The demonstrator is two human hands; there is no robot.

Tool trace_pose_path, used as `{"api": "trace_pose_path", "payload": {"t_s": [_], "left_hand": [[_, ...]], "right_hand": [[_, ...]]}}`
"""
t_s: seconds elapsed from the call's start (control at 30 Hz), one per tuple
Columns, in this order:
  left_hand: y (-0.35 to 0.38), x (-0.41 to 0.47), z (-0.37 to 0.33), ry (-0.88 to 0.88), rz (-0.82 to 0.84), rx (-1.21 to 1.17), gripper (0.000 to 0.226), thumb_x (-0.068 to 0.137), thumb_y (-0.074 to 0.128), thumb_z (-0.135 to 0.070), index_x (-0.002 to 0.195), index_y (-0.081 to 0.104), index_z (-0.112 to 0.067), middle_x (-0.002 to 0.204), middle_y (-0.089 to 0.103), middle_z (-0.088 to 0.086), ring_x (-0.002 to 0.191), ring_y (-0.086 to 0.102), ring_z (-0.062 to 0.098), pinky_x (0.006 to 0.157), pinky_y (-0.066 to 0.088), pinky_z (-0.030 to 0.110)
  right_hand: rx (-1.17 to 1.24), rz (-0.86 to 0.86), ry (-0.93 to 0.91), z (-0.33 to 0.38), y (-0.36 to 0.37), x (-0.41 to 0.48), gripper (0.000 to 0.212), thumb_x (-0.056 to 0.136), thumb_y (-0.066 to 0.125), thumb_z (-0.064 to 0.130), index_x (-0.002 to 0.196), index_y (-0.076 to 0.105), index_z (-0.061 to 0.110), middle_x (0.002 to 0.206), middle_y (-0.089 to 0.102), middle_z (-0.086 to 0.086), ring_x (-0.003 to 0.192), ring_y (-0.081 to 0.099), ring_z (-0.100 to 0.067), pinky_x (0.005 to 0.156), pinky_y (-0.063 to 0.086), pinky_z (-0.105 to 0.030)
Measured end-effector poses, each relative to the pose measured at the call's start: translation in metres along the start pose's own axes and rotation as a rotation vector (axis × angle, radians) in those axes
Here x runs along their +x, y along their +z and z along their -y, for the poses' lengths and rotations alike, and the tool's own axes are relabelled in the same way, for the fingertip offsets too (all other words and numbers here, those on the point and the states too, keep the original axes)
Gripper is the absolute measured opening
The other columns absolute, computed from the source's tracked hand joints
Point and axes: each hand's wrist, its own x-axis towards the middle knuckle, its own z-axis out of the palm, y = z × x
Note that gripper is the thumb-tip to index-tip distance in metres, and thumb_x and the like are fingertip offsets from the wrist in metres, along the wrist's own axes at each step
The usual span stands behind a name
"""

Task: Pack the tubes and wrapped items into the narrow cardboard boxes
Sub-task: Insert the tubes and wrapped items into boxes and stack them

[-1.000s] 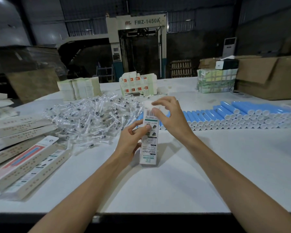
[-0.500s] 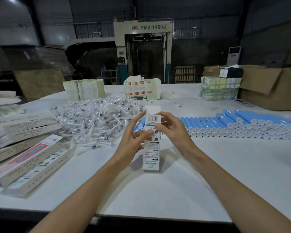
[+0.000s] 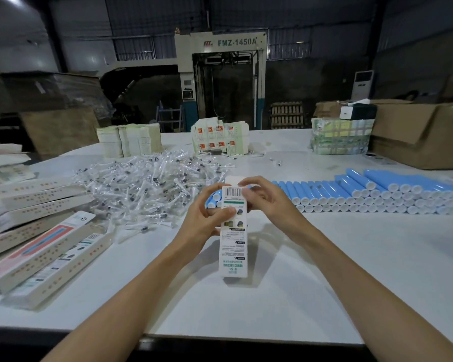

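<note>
white card, printed with a barcode and text too fine for me to read: the narrow box [image 3: 233,246] stands upright at the centre of the frame, its lower end on or just above the table [image 3: 324,270]; i cannot tell which. my left hand [image 3: 202,226] grips its left edge, thumb laid across the printed front. my right hand [image 3: 267,202] pinches the top end beside the barcode, fingers curled over the flap, so the opening and anything inside are hidden from me. behind the hands, part of the row of blue tubes [image 3: 377,194] is covered; the rest runs to the right edge of the frame, white caps towards me, stacked in layers. the wrapped items [image 3: 147,184] lie in a loose clear heap at centre left, too tangled to pick out singly. long flat boxes [image 3: 37,254] fan across the lower left, cut off by the frame's edge. the table is pale and matte, its near edge showing at the bottom. along its far side sit stacks of folded cartons [image 3: 220,139], and a brown carton [image 3: 424,134] at the right. beyond is a dim hall with a machine [image 3: 220,74] marked fmz-1450a.
</note>
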Motion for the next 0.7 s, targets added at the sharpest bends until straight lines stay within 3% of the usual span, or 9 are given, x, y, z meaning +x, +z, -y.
{"api": "trace_pose_path", "payload": {"t_s": [0.13, 0.27, 0.4, 0.47, 0.53, 0.6, 0.7], "left_hand": [[0.005, 0.000, 0.001, -0.024, 0.053, 0.024, 0.057, 0.082, 0.087, -0.032, 0.132, 0.062, -0.046, 0.112, 0.080, 0.021, 0.092, 0.080, 0.035, 0.070, 0.063, 0.042], [0.007, -0.001, 0.004, -0.041, 0.097, 0.042, 0.056, 0.083, 0.087, -0.033, 0.132, 0.063, -0.047, 0.112, 0.080, 0.022, 0.092, 0.080, 0.035, 0.072, 0.063, 0.040], [0.005, -0.001, 0.003, -0.045, 0.101, 0.073, 0.057, 0.087, 0.085, -0.033, 0.136, 0.060, -0.048, 0.111, 0.080, 0.021, 0.092, 0.080, 0.036, 0.074, 0.063, 0.039], [0.003, -0.002, 0.003, -0.049, 0.110, 0.089, 0.059, 0.089, 0.084, -0.033, 0.140, 0.059, -0.046, 0.110, 0.080, 0.022, 0.092, 0.080, 0.038, 0.075, 0.063, 0.041], [0.001, -0.003, 0.005, -0.050, 0.115, 0.100, 0.060, 0.091, 0.083, -0.032, 0.143, 0.057, -0.044, 0.109, 0.080, 0.023, 0.091, 0.079, 0.038, 0.074, 0.063, 0.039], [0.000, -0.002, 0.005, -0.050, 0.097, 0.087, 0.060, 0.090, 0.084, -0.032, 0.142, 0.058, -0.044, 0.109, 0.080, 0.023, 0.090, 0.080, 0.035, 0.071, 0.062, 0.037], [0.000, 0.000, 0.005, -0.054, 0.075, 0.083, 0.061, 0.086, 0.086, -0.035, 0.139, 0.058, -0.049, 0.109, 0.080, 0.022, 0.092, 0.080, 0.035, 0.071, 0.063, 0.038]], "right_hand": [[0.075, -0.173, 0.077, -0.003, -0.006, 0.003, 0.024, 0.108, 0.057, 0.025, 0.131, 0.056, 0.020, 0.091, 0.079, -0.013, 0.077, 0.072, -0.023, 0.070, 0.057, -0.031], [-0.028, -0.134, 0.086, -0.006, -0.013, 0.005, 0.018, 0.106, 0.060, 0.015, 0.120, 0.068, 0.006, 0.088, 0.079, -0.012, 0.071, 0.067, -0.020, 0.066, 0.054, -0.033], [-0.133, -0.131, -0.038, -0.002, -0.016, 0.003, 0.016, 0.104, 0.063, 0.009, 0.115, 0.074, 0.012, 0.084, 0.079, -0.004, 0.064, 0.066, -0.021, 0.061, 0.057, -0.033], [-0.180, -0.110, -0.094, -0.001, -0.015, 0.002, 0.022, 0.101, 0.066, 0.007, 0.111, 0.077, 0.023, 0.090, 0.080, -0.004, 0.071, 0.069, -0.034, 0.065, 0.061, -0.041], [-0.187, -0.066, -0.107, 0.000, -0.016, 0.001, 0.024, 0.102, 0.066, 0.009, 0.110, 0.078, 0.027, 0.097, 0.080, -0.005, 0.082, 0.074, -0.035, 0.070, 0.063, -0.042], [-0.143, 0.011, -0.072, 0.001, -0.017, 0.000, 0.021, 0.107, 0.060, 0.017, 0.118, 0.078, 0.019, 0.105, 0.079, -0.005, 0.095, 0.076, -0.029, 0.077, 0.064, -0.040], [0.045, 0.043, 0.056, 0.007, -0.013, -0.001, 0.038, 0.109, 0.053, 0.041, 0.118, 0.077, 0.013, 0.110, 0.079, -0.007, 0.101, 0.077, -0.028, 0.082, 0.062, -0.032]]}}
